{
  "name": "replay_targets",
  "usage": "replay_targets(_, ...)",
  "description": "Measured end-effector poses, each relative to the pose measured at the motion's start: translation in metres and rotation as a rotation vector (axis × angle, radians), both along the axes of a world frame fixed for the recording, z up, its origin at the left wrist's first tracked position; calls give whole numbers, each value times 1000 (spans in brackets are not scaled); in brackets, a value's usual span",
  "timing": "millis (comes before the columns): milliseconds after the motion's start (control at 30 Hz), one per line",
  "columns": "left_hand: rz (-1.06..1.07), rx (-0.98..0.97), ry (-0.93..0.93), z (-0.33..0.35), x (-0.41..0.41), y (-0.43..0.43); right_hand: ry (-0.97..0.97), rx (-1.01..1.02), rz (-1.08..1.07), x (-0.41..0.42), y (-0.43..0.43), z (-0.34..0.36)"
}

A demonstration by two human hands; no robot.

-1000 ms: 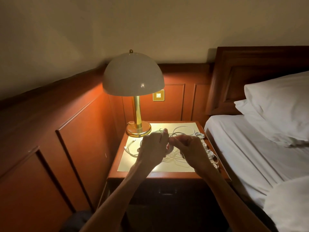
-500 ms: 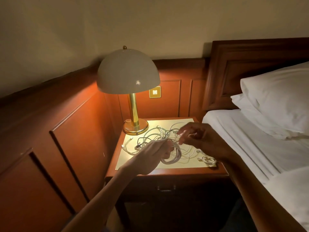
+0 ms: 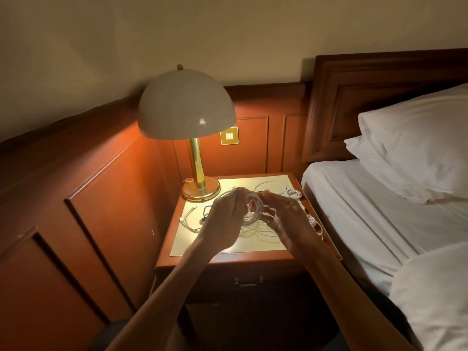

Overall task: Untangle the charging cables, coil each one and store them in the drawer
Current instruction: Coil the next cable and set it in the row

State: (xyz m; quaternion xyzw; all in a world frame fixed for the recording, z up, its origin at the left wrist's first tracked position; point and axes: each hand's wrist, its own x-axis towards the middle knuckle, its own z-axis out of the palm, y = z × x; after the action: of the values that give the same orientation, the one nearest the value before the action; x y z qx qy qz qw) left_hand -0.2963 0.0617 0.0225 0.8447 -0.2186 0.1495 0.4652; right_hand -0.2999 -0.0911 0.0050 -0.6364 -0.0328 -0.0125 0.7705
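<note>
Gripping the white coil (image 3: 254,202), the left hand (image 3: 225,220) hides its fingertips; the right hand (image 3: 287,217) spreads alongside.

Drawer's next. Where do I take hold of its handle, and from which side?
Grip the drawer handle at the middle of its horizontal bar, coming from the front with fingers hooked under. It sits centred on the closed drawer, below the nightstand top, so a straight pull toward you likely suits it.

Cable tangle (image 3: 254,224) half behind left hand (image 3: 224,220), right hand (image 3: 287,219).
</note>
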Motion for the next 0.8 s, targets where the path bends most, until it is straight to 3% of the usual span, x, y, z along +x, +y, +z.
replay_targets(100, 30, 129, 2, -1, 5, 6, -66, -116, 67, -2, -8, 4)
replay_targets(167, -20, 165, -128, 0, 4, 9, -70, -181, 82, 0, -10, 3)
replay_targets(367, -9, 331, -299, -4, 10, 14, 129, -119, 193, 13, -13, 11)
replay_targets(533, -39, 270, -281, -8, 17, 17, 214, 34, 221, 18, -11, 14)
replay_targets(800, -120, 265, -273, -18, 20, 20, 35, -95, 117, 11, -5, -1)
